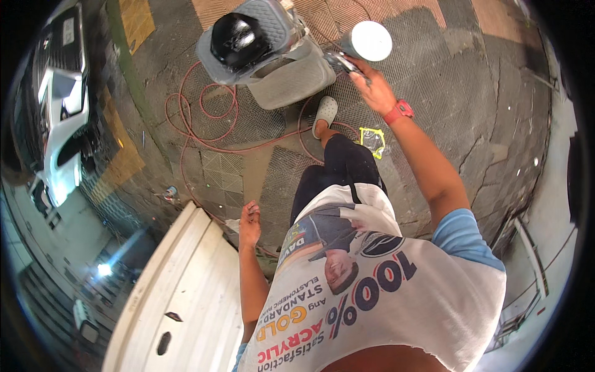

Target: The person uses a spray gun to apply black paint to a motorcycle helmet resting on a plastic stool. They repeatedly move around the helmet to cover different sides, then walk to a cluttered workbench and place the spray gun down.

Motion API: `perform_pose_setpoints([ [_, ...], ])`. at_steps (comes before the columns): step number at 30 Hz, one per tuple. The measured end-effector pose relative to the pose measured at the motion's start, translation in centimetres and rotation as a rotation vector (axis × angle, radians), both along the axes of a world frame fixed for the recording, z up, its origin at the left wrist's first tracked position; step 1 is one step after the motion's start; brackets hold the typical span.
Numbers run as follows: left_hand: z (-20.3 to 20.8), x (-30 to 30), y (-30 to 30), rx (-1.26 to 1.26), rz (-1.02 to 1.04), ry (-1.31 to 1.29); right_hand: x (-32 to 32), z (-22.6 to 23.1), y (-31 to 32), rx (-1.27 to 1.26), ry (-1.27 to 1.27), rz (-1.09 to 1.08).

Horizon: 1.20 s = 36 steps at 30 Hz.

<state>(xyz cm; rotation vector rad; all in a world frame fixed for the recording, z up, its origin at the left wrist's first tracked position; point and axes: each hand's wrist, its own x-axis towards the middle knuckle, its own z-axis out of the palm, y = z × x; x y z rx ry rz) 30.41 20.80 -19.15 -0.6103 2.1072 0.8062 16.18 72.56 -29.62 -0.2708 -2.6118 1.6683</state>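
Shirt: A white shirt with blue sleeves and bright printing is closest.
Big panel: A long white panel with two dark holes is on the left side, near the left arm.
Left hand: The left hand hangs low beside the panel's edge. Its fingers look bent in, but I cannot tell if they hold something.
Legs: The person wears dark pants and a pale clog.
Yellow shape: A bright yellow outline lies on the floor, to the right of the legs.
Right hand: The right hand reaches out, with a red watch on its wrist. Its fingers are wrapped around a shiny tool.
Tool: The silver and dark tool is up by the right side of a grey seat.
White top: A round thing with a white top is just past the tool. I cannot tell if they are joined.
Black dome: A shiny black dome sits on the grey seat.
Hose: A thin red hose loops over the dark, bumpy floor.
Car: A white and black car front is far left.
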Motion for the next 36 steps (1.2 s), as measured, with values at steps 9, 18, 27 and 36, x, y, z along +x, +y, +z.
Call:
perform_pose_setpoints([
  [9,-6.9,19.7,-4.7,-0.029,0.417,-0.121,0.5,3.8,4.8,0.288,-0.125,0.161],
  [18,-2.8,29.2,2.4,0.016,0.656,-0.192,-6.0,-0.6,3.6,0.045,0.104,0.327],
  [27,-0.1,17.6,18.6,0.011,0.361,-0.208,-15.8,-8.5,6.8,-0.289,-0.077,0.627],
  [36,1.8,-9.8,41.4,-0.031,0.145,-0.218,-22.1,-11.2,9.0,-0.507,-0.173,0.779],
])
